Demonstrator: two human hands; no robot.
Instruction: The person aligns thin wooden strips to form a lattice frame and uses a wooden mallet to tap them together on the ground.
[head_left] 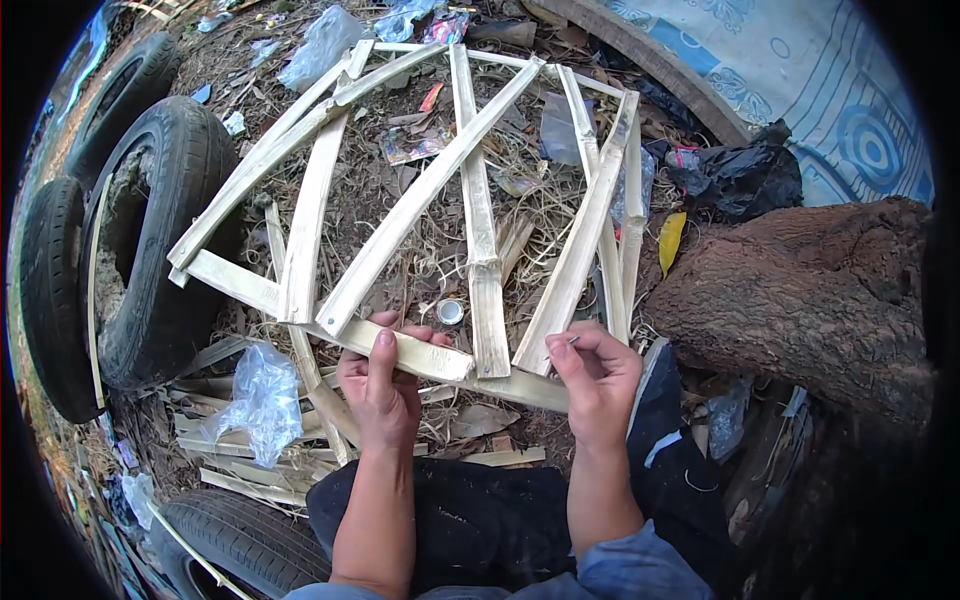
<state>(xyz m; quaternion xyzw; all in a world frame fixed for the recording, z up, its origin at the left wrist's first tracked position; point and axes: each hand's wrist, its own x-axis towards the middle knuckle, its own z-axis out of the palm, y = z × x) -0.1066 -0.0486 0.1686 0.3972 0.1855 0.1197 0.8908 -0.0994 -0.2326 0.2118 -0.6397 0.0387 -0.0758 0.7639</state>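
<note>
Frame (pixel 420 200) of split bamboo slats: my left hand (pixel 380 385) grips its near edge, right hand (pixel 597 375) pinches a nail (pixel 566 343); tyres (pixel 150 240) crowd left, trunk (pixel 810 290) right

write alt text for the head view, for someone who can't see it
A person's left hand grips the lower strip of a frame of split bamboo slats, while the right hand pinches a small thin nail-like piece beside it. Old tyres lie left and a tree trunk right, on littered ground.
</note>
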